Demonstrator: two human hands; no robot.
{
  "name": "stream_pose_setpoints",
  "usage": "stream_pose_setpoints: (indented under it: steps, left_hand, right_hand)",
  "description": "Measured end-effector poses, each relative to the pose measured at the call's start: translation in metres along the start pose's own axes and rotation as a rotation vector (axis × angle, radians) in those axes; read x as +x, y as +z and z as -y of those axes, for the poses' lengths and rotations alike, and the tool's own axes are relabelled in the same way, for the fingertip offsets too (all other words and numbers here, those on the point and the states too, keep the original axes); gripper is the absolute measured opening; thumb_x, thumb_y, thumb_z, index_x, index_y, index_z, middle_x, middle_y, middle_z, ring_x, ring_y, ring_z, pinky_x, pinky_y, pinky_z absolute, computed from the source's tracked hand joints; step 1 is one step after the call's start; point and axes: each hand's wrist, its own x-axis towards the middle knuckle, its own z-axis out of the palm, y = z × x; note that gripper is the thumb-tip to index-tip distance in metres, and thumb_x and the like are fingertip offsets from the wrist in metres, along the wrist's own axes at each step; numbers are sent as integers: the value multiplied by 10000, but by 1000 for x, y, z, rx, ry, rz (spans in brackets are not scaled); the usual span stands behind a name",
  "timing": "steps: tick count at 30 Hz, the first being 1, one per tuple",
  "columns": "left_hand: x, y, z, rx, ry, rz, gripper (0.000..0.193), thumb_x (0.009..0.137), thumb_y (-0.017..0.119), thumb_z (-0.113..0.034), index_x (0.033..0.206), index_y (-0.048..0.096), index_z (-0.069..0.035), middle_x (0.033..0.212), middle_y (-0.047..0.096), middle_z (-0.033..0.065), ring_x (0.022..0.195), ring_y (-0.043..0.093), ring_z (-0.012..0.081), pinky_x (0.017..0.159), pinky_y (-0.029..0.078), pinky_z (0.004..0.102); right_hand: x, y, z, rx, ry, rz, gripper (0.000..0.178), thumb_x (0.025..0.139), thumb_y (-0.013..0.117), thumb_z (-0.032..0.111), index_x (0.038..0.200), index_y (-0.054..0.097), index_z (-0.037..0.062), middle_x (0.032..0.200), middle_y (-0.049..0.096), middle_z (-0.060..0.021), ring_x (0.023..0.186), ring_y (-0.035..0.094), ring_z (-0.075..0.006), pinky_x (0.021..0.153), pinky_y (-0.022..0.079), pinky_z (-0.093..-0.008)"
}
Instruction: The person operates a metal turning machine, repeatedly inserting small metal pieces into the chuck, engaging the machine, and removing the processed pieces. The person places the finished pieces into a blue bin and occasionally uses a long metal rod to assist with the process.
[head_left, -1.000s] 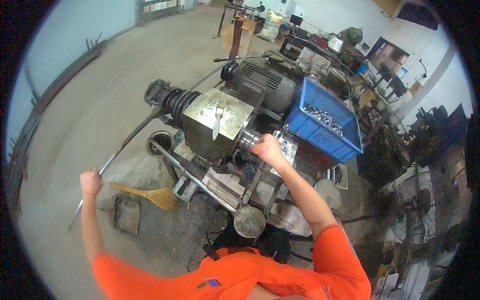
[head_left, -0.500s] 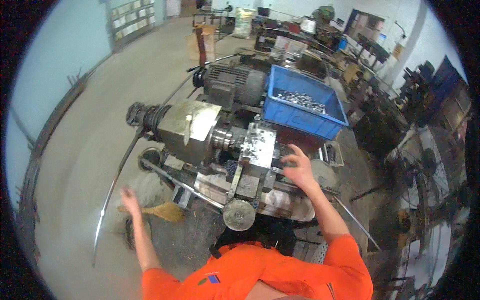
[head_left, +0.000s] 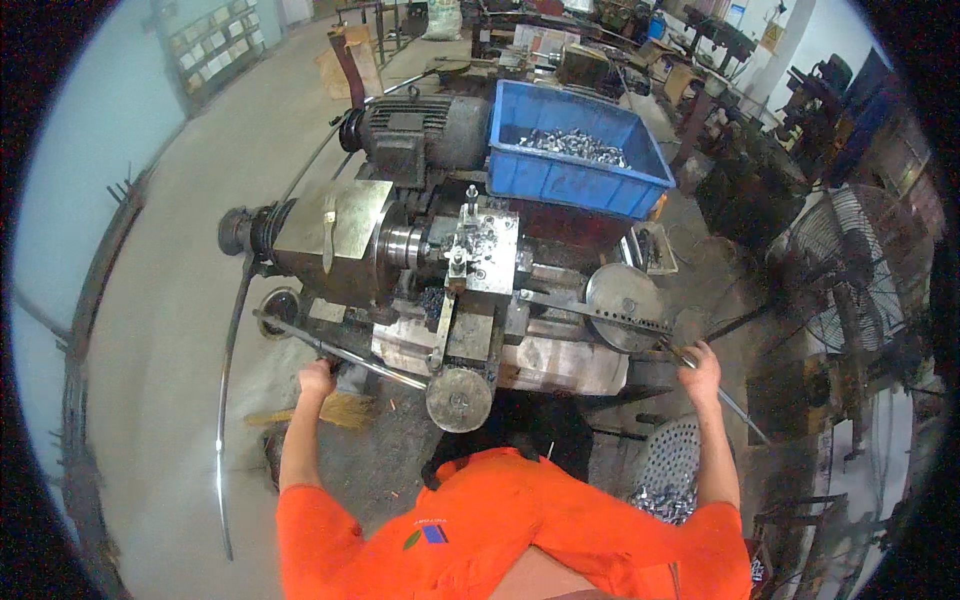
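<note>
My right hand (head_left: pixel 702 372) is closed round the grip of a metal lever (head_left: pixel 683 352) at the right of a small lathe (head_left: pixel 335 240). A perforated bar (head_left: pixel 600 315) runs from the lathe's slide past a round grey disc (head_left: pixel 625 300) to that lever. My left hand (head_left: pixel 317 378) is closed in a fist low at the left, near a long steel rod (head_left: pixel 350 357); what it holds, if anything, is hidden. Between the hands, a metal tool block (head_left: pixel 492 250) faces the shiny spindle (head_left: pixel 404 246). A round metal disc (head_left: pixel 459 400) sits at the front of the cross slide.
A blue crate (head_left: pixel 580 190) of small metal parts stands behind the lathe, beside an electric motor (head_left: pixel 420 130). A brush (head_left: pixel 330 225) lies on the headstock. A straw broom (head_left: pixel 345 409) is by my left arm. Below my right arm is a perforated pan (head_left: pixel 668 465) with metal parts. A fan (head_left: pixel 845 255) stands right.
My right hand has moved from beside the tool block, right and nearer, and closed on the lever. My left hand has shifted right and closed. The view has tilted, so the lathe appears higher.
</note>
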Motion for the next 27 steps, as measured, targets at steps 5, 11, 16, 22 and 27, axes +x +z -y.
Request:
stream_pose_setpoints:
  steps: [5,11,16,22,27]
  left_hand:
    - [-29,-20,24,-389,-102,31,283,733,600,-252,991,634,-140,850,636,147,776,618,271,670,488,381]
    - [-3,-46,46,-1317,-186,-356,367,816,571,-275,982,594,51,689,619,145,513,590,159,431,453,259]
    - [-8,-86,-5,-1328,-316,-174,436,823,530,-382,853,544,53,603,588,142,400,562,213,368,431,257]
    - [5,-77,-12,-1333,-354,-161,428,817,514,-370,769,544,54,541,565,144,395,566,231,336,424,275]
    - [9,-74,-8,-1344,-320,-114,436,821,499,-375,760,537,54,542,571,164,392,566,239,331,429,287]
  right_hand:
    - [-41,-13,-93,-334,358,262,536,595,625,144,1116,525,62,1031,580,-165,973,530,-331,847,420,-393]
    - [-80,17,-107,-475,469,214,316,564,622,243,801,593,36,811,615,-180,743,596,-355,694,481,-413]
    - [-149,14,-62,-60,304,326,306,570,600,218,798,625,15,752,618,-181,697,602,-322,646,465,-377]
    - [-182,36,8,680,658,335,154,621,578,152,713,561,30,573,504,-37,532,467,-134,482,373,-291]
    - [-189,48,6,627,615,249,154,595,568,136,699,531,29,569,463,-19,537,431,-133,479,354,-300]
